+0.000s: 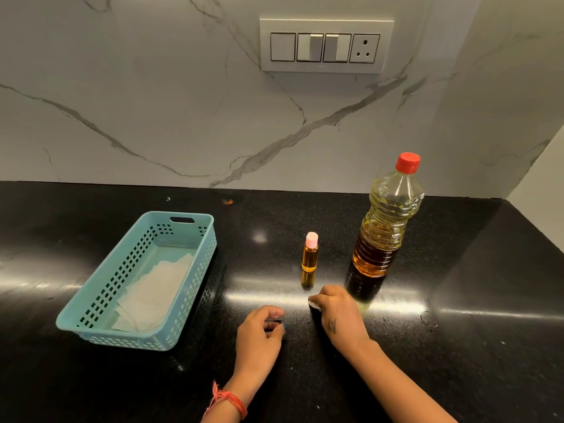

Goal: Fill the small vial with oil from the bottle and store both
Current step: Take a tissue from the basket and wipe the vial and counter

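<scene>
Vial (310,255) of amber oil, pink-capped and upright on black granite counter (457,300), just left of tall oil bottle (386,221) with red cap (407,162) screwed on; both apart from teal perforated basket (195,239) at left, lined with white paper (152,294) — presumably the storage spot, and presumably lined to catch drips

Filling apparently finished, judging by full vial and both caps in place; storing not yet done

Right hand (338,312) low on counter just in front of vial, fingertips pinching small white scrap (313,304), perhaps tissue for wiping a spill, though too small to tell; oily sheen on counter beside bottle base

Left hand (259,334) resting nearby, fingers curled round something small and dark (276,324), identity unclear; red thread (229,401) at wrist

Bottle and vial standing close together, likely for a short pour; basket within easy reach of left hand

Behind, marble-veined wall with switch panel (325,45)
</scene>
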Demonstrator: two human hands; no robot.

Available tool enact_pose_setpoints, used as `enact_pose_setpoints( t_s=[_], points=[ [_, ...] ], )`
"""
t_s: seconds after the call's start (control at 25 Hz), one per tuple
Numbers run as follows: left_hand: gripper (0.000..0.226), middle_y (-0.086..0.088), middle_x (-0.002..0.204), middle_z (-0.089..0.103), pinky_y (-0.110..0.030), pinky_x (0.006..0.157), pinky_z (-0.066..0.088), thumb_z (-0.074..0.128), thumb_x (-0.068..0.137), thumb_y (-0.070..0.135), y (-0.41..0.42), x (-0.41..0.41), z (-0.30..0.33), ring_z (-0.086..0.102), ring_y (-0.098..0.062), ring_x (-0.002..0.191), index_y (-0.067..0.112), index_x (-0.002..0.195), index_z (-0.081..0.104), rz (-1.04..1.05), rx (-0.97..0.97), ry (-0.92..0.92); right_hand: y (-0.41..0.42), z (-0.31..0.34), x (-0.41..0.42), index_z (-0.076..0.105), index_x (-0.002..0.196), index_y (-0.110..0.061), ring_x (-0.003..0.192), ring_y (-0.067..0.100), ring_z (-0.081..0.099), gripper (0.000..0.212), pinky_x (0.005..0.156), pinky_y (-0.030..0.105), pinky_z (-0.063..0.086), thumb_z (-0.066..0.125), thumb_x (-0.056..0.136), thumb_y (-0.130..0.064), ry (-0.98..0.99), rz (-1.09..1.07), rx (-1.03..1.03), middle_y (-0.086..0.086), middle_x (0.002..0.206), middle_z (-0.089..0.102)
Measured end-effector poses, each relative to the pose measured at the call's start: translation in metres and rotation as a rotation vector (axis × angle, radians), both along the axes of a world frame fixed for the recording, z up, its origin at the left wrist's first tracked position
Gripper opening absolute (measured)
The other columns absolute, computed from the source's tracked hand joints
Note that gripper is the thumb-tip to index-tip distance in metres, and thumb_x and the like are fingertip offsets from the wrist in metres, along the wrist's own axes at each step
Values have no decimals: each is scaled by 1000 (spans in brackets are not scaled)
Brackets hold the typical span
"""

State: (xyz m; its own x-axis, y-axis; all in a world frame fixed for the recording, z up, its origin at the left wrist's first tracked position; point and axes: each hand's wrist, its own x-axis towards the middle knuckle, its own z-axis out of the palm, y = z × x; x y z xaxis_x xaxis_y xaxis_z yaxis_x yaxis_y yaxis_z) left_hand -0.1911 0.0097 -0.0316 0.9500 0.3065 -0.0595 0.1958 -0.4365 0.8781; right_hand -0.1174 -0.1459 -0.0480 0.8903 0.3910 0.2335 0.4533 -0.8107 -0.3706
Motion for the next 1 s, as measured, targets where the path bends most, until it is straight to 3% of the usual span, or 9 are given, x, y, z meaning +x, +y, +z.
enact_pose_setpoints(
  t_s=[0.12,0.2,0.32,0.4,0.56,0.68,0.88,1.0],
  points=[
    [27,8,98,62,-2,63,46,66,80,2,0,1,1,60,-1,84,27,90,63,-17,13,-1,-11,-4,-8,74,91,-15,76,20,61,35,61,27,47,70,67,9,-2,81,-11,1,79,66],
    [27,7,98,62,-3,63,46,66,80,3,0,2,1,60,-2,85,27,90,63,-32,17,5,-23,-4,-9,74,91,-21,80,13,60,32,67,19,43,65,75,6,67,110,26,-3,84,67],
    [24,6,99,63,-2,64,46,66,80,4,1,3,0,60,-1,85,25,92,65,-48,18,13,-40,7,-5,73,83,-30,82,0,61,29,71,7,43,63,82,-2,274,-91,375,-11,85,68],
    [24,6,99,63,-2,65,46,66,80,4,2,3,0,60,-1,85,25,92,65,-57,20,9,-42,11,1,70,78,-30,79,0,62,26,67,6,45,66,81,-5,275,-281,541,-11,80,69],
    [25,6,99,63,-2,65,45,65,81,3,1,2,1,61,-2,85,26,91,64,-55,2,11,-27,10,6,73,86,-16,81,9,62,21,69,3,36,60,82,0,184,-280,322,0,88,70],
    [26,8,100,63,-2,65,45,65,81,4,1,3,1,61,-1,85,27,91,64,-55,13,8,-18,8,1,71,100,-11,90,13,61,20,76,10,36,58,86,-12,104,-191,146,1,99,66],
    [26,9,99,62,0,66,44,66,81,4,2,3,-1,60,0,86,29,89,63,-57,31,12,-22,4,-16,72,97,-15,90,12,61,17,76,12,40,62,84,-11,137,-51,106,-2,96,67],
    [25,9,98,64,-2,65,45,66,81,6,2,5,-2,60,0,86,29,89,64,-67,50,14,-33,10,-23,74,90,-20,84,4,60,17,72,2,36,64,82,-9,248,43,95,-7,91,68]
  ],
)
